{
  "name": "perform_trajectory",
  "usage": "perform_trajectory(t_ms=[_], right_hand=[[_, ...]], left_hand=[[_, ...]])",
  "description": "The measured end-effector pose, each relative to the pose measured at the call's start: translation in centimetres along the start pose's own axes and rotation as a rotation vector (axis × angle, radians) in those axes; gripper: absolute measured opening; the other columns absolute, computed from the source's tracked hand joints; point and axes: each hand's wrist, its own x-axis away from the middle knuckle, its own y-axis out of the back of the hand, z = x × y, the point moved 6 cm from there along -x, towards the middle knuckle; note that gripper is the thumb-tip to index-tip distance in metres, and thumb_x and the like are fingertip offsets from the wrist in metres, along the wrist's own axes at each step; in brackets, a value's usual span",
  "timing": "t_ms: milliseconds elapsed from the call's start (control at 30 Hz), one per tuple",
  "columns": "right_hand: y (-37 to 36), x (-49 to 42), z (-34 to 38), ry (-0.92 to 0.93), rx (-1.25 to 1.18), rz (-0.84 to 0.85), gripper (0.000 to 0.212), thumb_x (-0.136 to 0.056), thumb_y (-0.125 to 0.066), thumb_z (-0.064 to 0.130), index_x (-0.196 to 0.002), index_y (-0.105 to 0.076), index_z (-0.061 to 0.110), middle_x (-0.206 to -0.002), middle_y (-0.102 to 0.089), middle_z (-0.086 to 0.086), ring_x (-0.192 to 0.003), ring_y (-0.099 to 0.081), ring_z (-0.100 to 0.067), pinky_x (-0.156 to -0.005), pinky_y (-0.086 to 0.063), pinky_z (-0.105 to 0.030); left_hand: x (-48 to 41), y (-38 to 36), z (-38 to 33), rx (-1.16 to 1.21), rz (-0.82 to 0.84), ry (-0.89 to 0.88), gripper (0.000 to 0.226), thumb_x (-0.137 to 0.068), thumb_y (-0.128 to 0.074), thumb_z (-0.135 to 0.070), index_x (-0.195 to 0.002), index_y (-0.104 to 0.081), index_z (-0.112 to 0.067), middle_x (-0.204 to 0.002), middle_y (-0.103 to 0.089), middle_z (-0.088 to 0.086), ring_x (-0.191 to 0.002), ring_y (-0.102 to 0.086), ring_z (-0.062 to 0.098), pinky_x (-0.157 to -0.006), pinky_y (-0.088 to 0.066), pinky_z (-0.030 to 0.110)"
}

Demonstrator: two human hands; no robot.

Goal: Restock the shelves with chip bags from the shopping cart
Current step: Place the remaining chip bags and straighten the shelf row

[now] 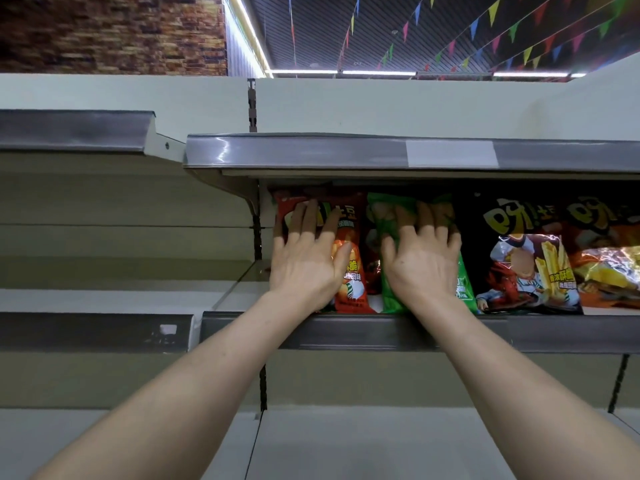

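Beyond the shelf lip, the left hand was pressed flat on a red chip bag and the right hand on a green bag, fingers spread straight. The bags under the fingers were judged light, puffy, slick and crushable, best held by their side seams.

glossy plastic chip bags, matt metal shelf
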Motion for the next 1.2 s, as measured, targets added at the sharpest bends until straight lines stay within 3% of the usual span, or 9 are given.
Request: perform_trajectory(t_ms=[67, 167, 333, 433, 600, 767, 867, 1000, 1200], right_hand=[[0.6, 0.0, 0.2, 0.017, -0.002, 0.053, 0.042, -0.085, -0.045, 0.033, -0.078, -0.067, -0.002, -0.075, -0.062, -0.027, -0.076, -0.059, -0.042, -0.083, -0.045, -0.053], [1.5, 0.0, 0.6, 0.055, -0.028, 0.023, 0.042, -0.094, -0.045, 0.036, -0.106, -0.065, 0.0, -0.102, -0.062, -0.028, -0.099, -0.055, -0.044, -0.096, -0.034, -0.054], [2.8, 2.3, 3.5, 0.257, -0.22, -0.017, 0.053, -0.085, -0.036, 0.039, -0.115, -0.065, 0.006, -0.11, -0.062, -0.024, -0.101, -0.058, -0.042, -0.092, -0.042, -0.054], [3.0, 4.3, 5.2, 0.366, -0.32, 0.004, 0.049, -0.087, -0.035, 0.037, -0.116, -0.064, 0.009, -0.12, -0.061, -0.019, -0.115, -0.055, -0.039, -0.097, -0.042, -0.053], [2.8, 7.9, 8.1, 0.51, -0.466, 0.081, 0.048, -0.086, -0.035, 0.035, -0.113, -0.066, 0.009, -0.118, -0.061, -0.015, -0.115, -0.054, -0.035, -0.095, -0.042, -0.047], [2.3, 13.3, 11.6, 0.615, -0.601, 0.176, 0.038, -0.083, -0.043, 0.028, -0.101, -0.068, 0.005, -0.108, -0.062, -0.016, -0.107, -0.057, -0.037, -0.09, -0.045, -0.046], [2.0, 16.9, 13.8, 0.668, -0.639, 0.245, 0.03, -0.088, -0.057, 0.018, -0.112, -0.066, 0.004, -0.116, -0.06, -0.017, -0.117, -0.053, -0.037, -0.097, -0.04, -0.047], [1.2, 22.2, 17.5, 0.774, -0.656, 0.402, 0.035, -0.099, -0.047, 0.024, -0.13, -0.056, 0.011, -0.134, -0.048, -0.009, -0.132, -0.036, -0.026, -0.11, -0.024, -0.037], [0.0, 29.6, 22.2, 0.867, -0.712, 0.606, 0.036, -0.101, -0.043, 0.027, -0.132, -0.054, 0.012, -0.134, -0.047, -0.006, -0.13, -0.036, -0.024, -0.108, -0.022, -0.032]], left_hand=[[-0.1, 0.1, 0.1, -0.004, 0.022, -0.008, 0.062, -0.099, -0.015, -0.055, -0.147, -0.036, -0.022, -0.151, -0.035, 0.015, -0.143, -0.023, 0.03, -0.112, -0.016, 0.045], [0.4, 0.8, -0.1, -0.009, 0.021, 0.002, 0.058, -0.099, -0.024, -0.055, -0.145, -0.037, -0.021, -0.145, -0.041, 0.016, -0.136, -0.031, 0.032, -0.111, -0.017, 0.047], [2.3, 2.7, -0.1, 0.063, -0.176, 0.059, 0.051, -0.099, -0.038, -0.045, -0.141, -0.042, -0.018, -0.14, -0.042, 0.015, -0.131, -0.035, 0.031, -0.111, -0.019, 0.048], [3.9, 3.9, 0.7, 0.134, -0.274, 0.113, 0.042, -0.097, -0.046, -0.038, -0.133, -0.052, -0.016, -0.133, -0.047, 0.012, -0.123, -0.043, 0.03, -0.1, -0.029, 0.042], [8.3, 5.6, 3.0, 0.193, -0.405, 0.23, 0.027, -0.091, -0.058, -0.027, -0.114, -0.062, -0.013, -0.108, -0.054, 0.01, -0.102, -0.054, 0.032, -0.085, -0.039, 0.041], [15.5, 5.6, 6.8, 0.147, -0.379, 0.417, 0.028, -0.09, -0.055, -0.027, -0.112, -0.062, -0.012, -0.108, -0.055, 0.012, -0.099, -0.058, 0.034, -0.086, -0.043, 0.044], [19.7, 5.4, 9.3, 0.089, -0.321, 0.509, 0.027, -0.091, -0.056, -0.026, -0.114, -0.061, -0.012, -0.109, -0.055, 0.012, -0.102, -0.058, 0.034, -0.088, -0.044, 0.045], [25.2, 5.6, 12.5, 0.038, -0.245, 0.641, 0.027, -0.096, -0.052, -0.027, -0.121, -0.056, -0.016, -0.119, -0.052, 0.004, -0.107, -0.054, 0.024, -0.094, -0.041, 0.041], [32.6, 5.4, 16.8, -0.047, -0.107, 0.824, 0.031, -0.097, -0.05, -0.029, -0.126, -0.053, -0.018, -0.124, -0.049, 0.004, -0.108, -0.054, 0.023, -0.097, -0.038, 0.038]])
